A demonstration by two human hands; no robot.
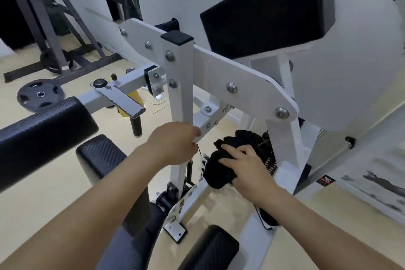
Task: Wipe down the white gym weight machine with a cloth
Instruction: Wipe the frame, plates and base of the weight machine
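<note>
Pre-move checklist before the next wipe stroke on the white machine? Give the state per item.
1. Grip on the black crumpled cloth: ok, the right hand curls its fingers over it.
2. Brace: ok, the left hand grips the white square upright post.
3. Cloth touching the white frame: cannot tell, contact is hidden under the cloth.
4. Path down the white sloped lower bar: ok, nothing lies on its visible part.
5. White bolted side plate wiped already: cannot tell, no residue can be judged.
</note>
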